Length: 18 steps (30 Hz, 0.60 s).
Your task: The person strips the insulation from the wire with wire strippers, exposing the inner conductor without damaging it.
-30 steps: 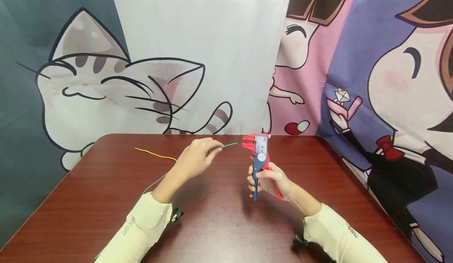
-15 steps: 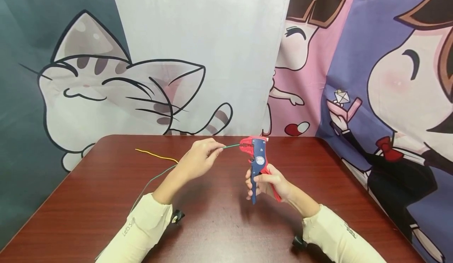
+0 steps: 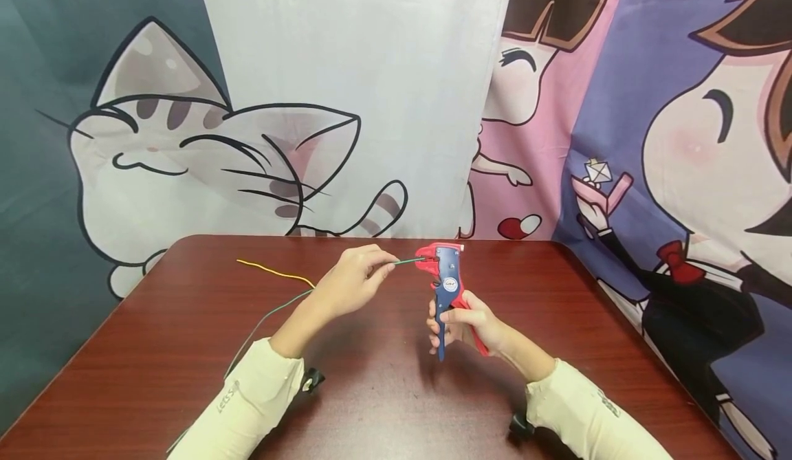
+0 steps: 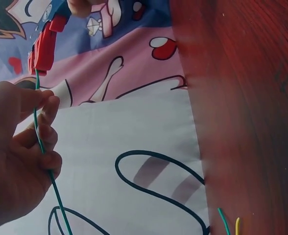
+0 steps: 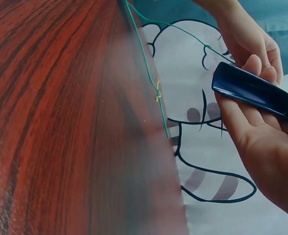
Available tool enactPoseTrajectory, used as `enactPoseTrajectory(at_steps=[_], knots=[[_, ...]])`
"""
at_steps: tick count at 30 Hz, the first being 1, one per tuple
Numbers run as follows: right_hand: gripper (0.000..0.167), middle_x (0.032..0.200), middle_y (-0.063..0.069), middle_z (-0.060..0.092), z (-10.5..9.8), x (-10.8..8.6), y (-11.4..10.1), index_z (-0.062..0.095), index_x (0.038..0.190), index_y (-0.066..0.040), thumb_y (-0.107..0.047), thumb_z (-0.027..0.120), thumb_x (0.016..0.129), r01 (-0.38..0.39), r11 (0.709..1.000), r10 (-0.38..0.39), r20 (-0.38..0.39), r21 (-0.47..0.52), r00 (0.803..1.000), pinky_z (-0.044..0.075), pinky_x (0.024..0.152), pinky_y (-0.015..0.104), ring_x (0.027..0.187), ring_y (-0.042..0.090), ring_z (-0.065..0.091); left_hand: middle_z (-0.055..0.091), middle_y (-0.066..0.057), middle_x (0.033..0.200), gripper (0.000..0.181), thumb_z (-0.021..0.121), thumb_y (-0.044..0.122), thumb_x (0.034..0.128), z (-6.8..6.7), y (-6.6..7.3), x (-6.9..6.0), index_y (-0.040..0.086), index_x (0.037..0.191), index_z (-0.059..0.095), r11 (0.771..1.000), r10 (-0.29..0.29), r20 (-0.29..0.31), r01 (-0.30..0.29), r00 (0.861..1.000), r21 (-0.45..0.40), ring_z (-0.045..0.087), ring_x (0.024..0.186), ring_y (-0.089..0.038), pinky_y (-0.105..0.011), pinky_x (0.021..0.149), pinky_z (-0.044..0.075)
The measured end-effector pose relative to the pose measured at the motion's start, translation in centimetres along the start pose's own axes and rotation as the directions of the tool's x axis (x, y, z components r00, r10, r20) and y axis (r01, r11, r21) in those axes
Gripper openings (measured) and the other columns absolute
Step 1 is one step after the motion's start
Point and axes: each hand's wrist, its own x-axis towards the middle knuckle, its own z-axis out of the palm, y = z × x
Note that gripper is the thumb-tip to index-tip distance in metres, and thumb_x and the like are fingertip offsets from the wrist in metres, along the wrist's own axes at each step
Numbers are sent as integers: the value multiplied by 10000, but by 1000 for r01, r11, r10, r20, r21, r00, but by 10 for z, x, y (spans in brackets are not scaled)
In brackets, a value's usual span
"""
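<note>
My left hand point(image 3: 355, 278) pinches a green wire point(image 3: 405, 262) between thumb and fingertips. The wire's far end reaches into the red jaws of a wire stripper point(image 3: 450, 274). Around the tool's blue and red handles curls my right hand point(image 3: 464, 322), holding it upright above the table. In the left wrist view the green wire point(image 4: 57, 191) runs across the palm and up to the red head point(image 4: 45, 49) of the stripper. The blue handle point(image 5: 254, 90) lies over the right fingers in the right wrist view. How tightly the jaws close on the wire cannot be told.
A yellow wire point(image 3: 275, 270) lies on the reddish-brown table point(image 3: 383, 405), left of the hands. The green wire's tail trails beside the left forearm. A cartoon cloth backdrop point(image 3: 371, 102) hangs behind the table's far edge.
The stripper has come left and slightly down, so the green wire's end, apart from it at first, is now between its red jaws. The left hand has shifted slightly right.
</note>
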Motion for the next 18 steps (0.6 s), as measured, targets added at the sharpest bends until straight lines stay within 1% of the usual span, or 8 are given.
enactPoseTrajectory(at_steps=[6,12,18], knots=[[227,893,59,635,2,2,1,534,1080,-37,-6,379,917,-3,1000,3,13,-9,1000,569,792,459,811,198,690,619,54,802,128,669,89,937,0,1,0,75,1033,753,1000,-14,7,14,1000,-24,482,640,-78,-246,582,437],[200,863,50,616,3,2,4,536,1057,-42,-17,392,920,0,999,0,-12,-42,1000,569,786,449,780,190,674,636,58,804,134,664,88,938,0,2,0,73,1029,761,999,-26,6,26,1000,-19,486,631,-80,-252,577,433],[181,832,33,598,5,1,5,537,1025,-51,-19,393,922,0,998,-2,-34,-62,999,567,792,435,734,173,659,637,69,816,139,657,115,946,1,3,1,112,1039,760,999,-49,30,49,998,2,491,647,-78,-253,587,439]])
